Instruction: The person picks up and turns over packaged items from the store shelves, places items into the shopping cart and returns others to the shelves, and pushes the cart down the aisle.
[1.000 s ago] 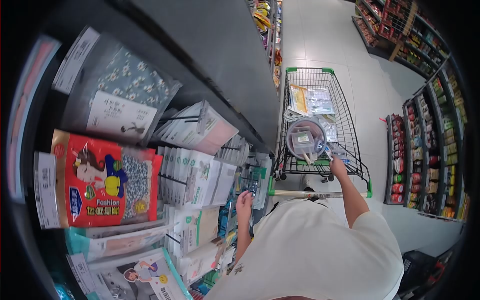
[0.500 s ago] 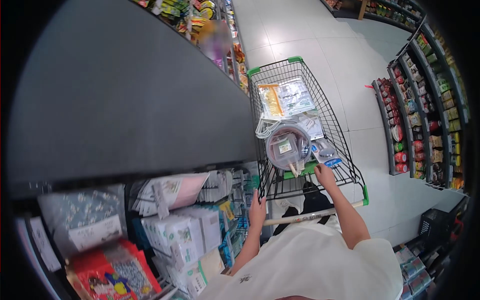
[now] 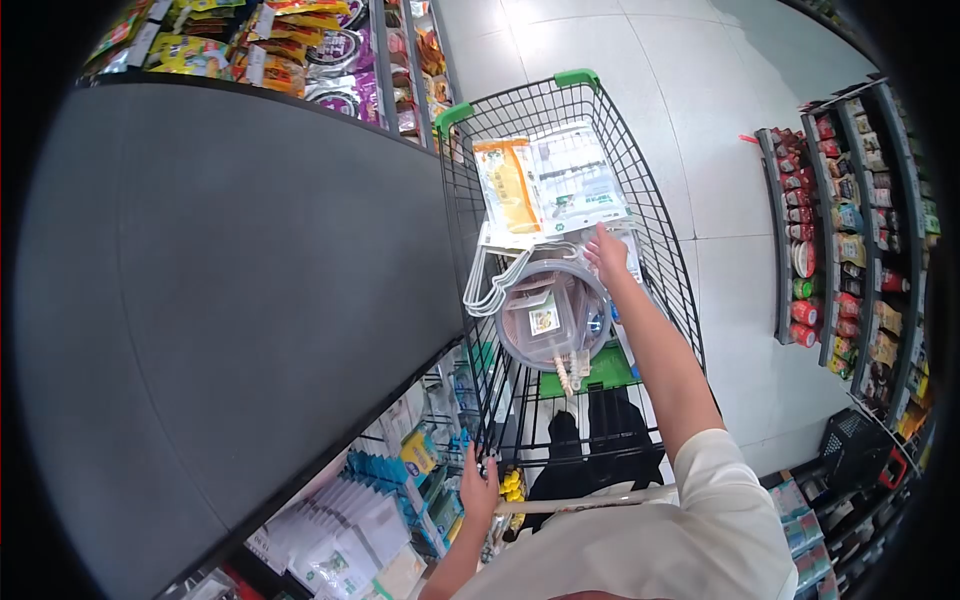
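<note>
My right hand (image 3: 608,254) reaches over the shopping cart (image 3: 662,212), fingers loosely apart, close to the near edge of a white-and-clear packet (image 3: 578,185). Whether the fingertips touch it I cannot tell. Left of that packet lies a packet with an orange strip (image 3: 512,185). White hangers (image 3: 488,288) stick out beside a round basin (image 3: 599,290), which holds a clear plastic box with a label (image 3: 544,319). My left hand (image 3: 479,488) is by the cart's near left corner, thumb and fingers apart, with nothing visibly gripped.
A large dark panel (image 3: 270,300) stands close along the cart's left side. Bagged snacks (image 3: 290,50) fill shelves beyond it. On the right are stocked shelves (image 3: 830,220) and a black basket (image 3: 850,445). Pale floor tiles (image 3: 720,300) run between cart and shelves.
My right hand has moved forward from the green flap by the basin to the packets. My left hand appears lower, and the cart looks larger and slightly further left in view.
</note>
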Demonstrator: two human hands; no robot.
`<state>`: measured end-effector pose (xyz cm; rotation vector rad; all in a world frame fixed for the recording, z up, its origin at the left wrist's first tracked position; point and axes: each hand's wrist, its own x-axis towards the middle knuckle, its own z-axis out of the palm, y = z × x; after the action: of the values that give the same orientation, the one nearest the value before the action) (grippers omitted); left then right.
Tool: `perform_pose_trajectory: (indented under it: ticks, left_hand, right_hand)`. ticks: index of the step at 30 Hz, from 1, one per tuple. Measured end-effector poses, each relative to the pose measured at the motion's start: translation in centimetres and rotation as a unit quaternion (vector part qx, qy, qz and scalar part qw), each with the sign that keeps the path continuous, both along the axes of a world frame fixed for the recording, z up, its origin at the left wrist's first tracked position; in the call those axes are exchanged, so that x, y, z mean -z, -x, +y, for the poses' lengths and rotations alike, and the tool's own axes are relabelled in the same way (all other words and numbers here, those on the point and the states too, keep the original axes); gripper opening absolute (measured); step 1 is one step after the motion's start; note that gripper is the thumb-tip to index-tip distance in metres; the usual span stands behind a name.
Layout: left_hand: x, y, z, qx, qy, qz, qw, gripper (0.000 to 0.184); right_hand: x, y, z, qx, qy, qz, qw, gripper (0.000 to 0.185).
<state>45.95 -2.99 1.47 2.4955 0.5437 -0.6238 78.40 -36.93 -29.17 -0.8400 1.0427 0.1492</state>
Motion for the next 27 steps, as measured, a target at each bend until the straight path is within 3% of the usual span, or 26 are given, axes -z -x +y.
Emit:
perform_pose_trajectory:
  ticks: [2,4,8,14,17,20,23,25,27]
  left_hand:
    - [0.4,0.1,0.1,0.015,-0.002,-0.013,1.000,0.058]
    - [0.3,-0.1,-0.1,0.008,-0.005,0.003,1.000,0.057]
    - [-0.3,-0.9,-0.7,-0.015,0.009,0.014,1.000,0.056]
    - [-1.0,-1.4,-1.2,-0.020,0.003,0.029,0.999,0.056]
    - [-0.1,-0.5,-0.5,-0.007,-0.006,0.016,1.000,0.055]
    - [0.0,-0.1,-0.2,-0.024,-0.009,0.027,0.999,0.055]
    - [0.0,0.0,-0.4,-0.014,-0.005,0.007,1.000,0.056]
    - [-0.1,0.1,-0.3,0.008,-0.024,0.000,1.000,0.056]
    - [-0.3,0.1,-0.4,0.002,-0.017,-0.007,1.000,0.057]
  right_hand:
    - [2.2,-2.4,0.7,0.021,-0.020,0.047,0.998,0.062]
    - [2.5,-4.3,1.1,0.084,-0.100,0.022,0.991,0.058]
    - [3.5,-6.9,1.9,0.156,-0.103,0.065,0.980,0.049]
    - [7.6,-6.3,1.9,0.108,0.084,0.077,0.988,0.033]
    - [7.9,-5.4,1.5,0.085,0.168,0.011,0.982,0.028]
    - [0.5,-2.6,0.9,0.079,0.222,-0.051,0.971,0.034]
    - [-12.2,1.0,0.4,0.025,0.260,-0.057,0.964,0.041]
    - [-13.4,4.5,0.2,-0.008,0.286,-0.084,0.955,0.038]
    - [-17.2,7.4,0.7,0.046,0.251,-0.125,0.959,0.034]
